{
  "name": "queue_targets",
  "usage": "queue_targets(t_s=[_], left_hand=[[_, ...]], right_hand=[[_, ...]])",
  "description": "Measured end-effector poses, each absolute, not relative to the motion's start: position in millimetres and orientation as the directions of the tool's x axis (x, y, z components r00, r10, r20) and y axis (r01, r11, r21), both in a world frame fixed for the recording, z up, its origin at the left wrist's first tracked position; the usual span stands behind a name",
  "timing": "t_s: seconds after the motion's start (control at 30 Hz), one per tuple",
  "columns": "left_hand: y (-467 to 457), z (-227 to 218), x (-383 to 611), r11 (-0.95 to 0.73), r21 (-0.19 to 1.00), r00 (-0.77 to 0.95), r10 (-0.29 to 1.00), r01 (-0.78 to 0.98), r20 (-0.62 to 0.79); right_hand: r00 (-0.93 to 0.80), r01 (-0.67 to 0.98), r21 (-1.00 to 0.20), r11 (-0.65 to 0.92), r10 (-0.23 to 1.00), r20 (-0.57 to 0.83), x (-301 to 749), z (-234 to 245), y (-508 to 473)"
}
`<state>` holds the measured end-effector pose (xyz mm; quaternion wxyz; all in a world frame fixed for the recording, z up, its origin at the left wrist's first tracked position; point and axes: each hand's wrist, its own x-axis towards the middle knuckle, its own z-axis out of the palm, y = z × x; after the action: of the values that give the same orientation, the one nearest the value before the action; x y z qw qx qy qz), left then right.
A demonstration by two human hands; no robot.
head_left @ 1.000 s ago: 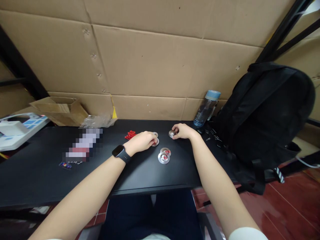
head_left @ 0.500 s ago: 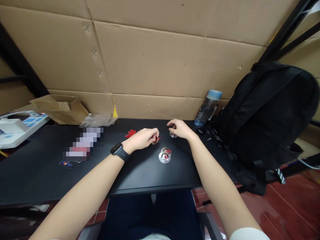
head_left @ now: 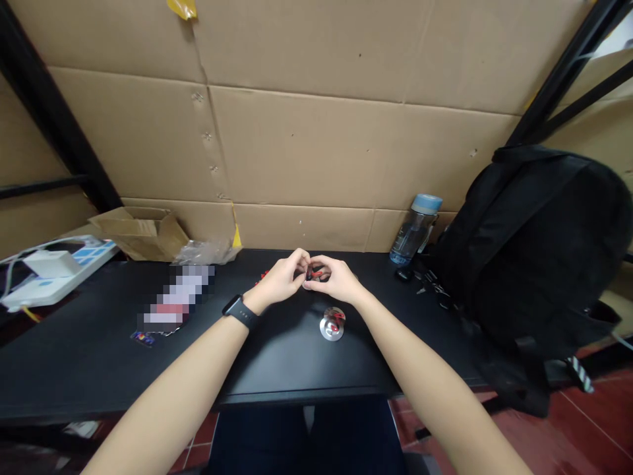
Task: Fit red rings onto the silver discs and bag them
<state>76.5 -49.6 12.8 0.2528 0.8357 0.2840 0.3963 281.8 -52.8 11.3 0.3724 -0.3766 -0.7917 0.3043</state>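
My left hand (head_left: 283,281) and my right hand (head_left: 337,280) meet above the black table (head_left: 281,363). Their fingers are closed around a small round metal disc (head_left: 307,274), seen nearly edge-on, with a red piece (head_left: 317,273) against it. The fingers hide much of both. Below the hands lie overlapping shiny silver discs (head_left: 331,330) with red pieces on them. Small red pieces (head_left: 262,276) show behind my left hand, partly covered by it. A black watch (head_left: 240,311) is on my left wrist.
At right stand a water bottle (head_left: 416,227) with a blue lid and a black backpack (head_left: 548,264), with keys (head_left: 435,287) beside them. At left are a cardboard box (head_left: 143,234), clear plastic (head_left: 205,252), a blurred-out packet (head_left: 175,300) and a white power strip (head_left: 64,277).
My right hand has moved left from the disc spot at right and joined my left hand at the held disc. The camera view has tilted up slightly.
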Motion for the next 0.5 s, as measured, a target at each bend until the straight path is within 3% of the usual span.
queue_targets(t_s=[0.27,0.5], left_hand=[[-42,11,70,-0.68,0.653,0.454,0.723,0.333,0.521],[-26,14,36,-0.672,0.563,0.465,0.74,0.482,0.486]], right_hand=[[-0.398,0.426,-0.73,0.535,0.835,0.38,285,13,-51],[-0.381,0.596,-0.555,0.58,0.813,0.441,310,20,-40]])
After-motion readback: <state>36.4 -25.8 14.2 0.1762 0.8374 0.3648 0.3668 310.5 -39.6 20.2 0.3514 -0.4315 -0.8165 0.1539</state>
